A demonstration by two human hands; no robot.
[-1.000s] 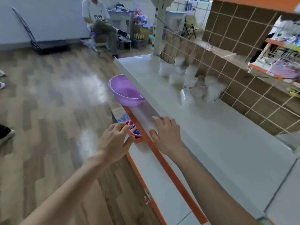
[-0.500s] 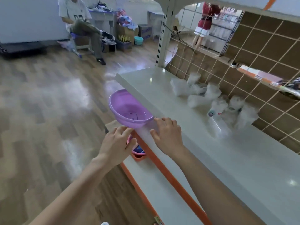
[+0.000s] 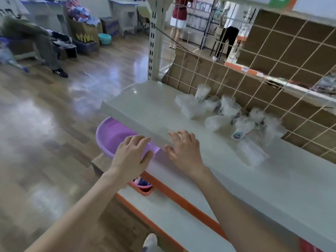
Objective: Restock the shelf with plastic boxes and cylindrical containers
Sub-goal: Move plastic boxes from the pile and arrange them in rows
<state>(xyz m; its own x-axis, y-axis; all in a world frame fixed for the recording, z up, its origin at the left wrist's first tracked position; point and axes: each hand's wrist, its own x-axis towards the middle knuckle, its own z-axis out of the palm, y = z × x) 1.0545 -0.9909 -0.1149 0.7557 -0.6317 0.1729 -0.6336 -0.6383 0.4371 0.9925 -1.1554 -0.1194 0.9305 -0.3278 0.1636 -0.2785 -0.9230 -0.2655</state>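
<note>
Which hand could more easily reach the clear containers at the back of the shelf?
Probably the right hand: it rests on the shelf, nearer the clear containers. The left hand is over the purple basin, farther off.

Grey shelf (image 3: 145, 106), near edge: right hand (image 3: 183, 150) flat, fingers spread. Just left: left hand (image 3: 132, 153), fingers relaxed, over purple basin (image 3: 111, 135). Far right: blurred clear containers (image 3: 225, 110) by wire grid (image 3: 272, 73).
</note>
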